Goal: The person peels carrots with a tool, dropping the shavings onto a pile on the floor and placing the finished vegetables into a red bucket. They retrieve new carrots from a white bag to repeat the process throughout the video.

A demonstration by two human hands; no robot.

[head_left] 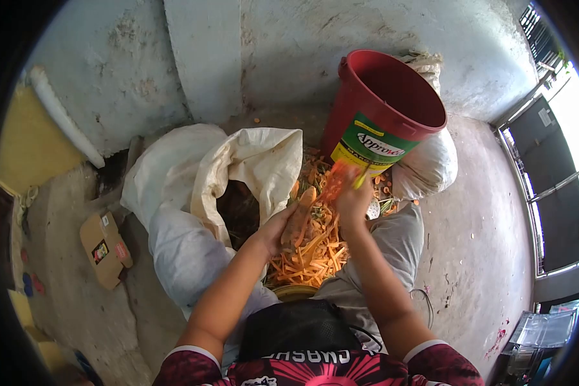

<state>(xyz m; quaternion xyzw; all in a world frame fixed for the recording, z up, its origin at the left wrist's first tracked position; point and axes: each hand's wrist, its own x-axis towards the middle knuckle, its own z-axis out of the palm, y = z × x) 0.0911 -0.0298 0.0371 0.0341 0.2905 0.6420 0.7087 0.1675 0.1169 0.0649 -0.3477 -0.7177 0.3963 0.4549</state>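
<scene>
From the head camera, the person sits on a bare concrete floor (469, 257) against a stained, whitewashed wall (289, 58). The left hand (278, 226) has its fingers wrapped round a carrot (298, 217), held just above a heap of orange peelings (312, 251) between the knees. The right hand (352, 201) is clenched on a peeler (360, 179) with a yellow-green handle, blurred, at the carrot's far end.

One red bucket (386, 109) with a green label stands tilted just beyond the hands. Two white sacks are around: an open one (254, 164) to the left, touching the peelings, and a full one (428, 168) behind the bucket. One cardboard box (106, 249) lies on the floor, well apart to the left. A barred gate (550, 186) stands at right.
</scene>
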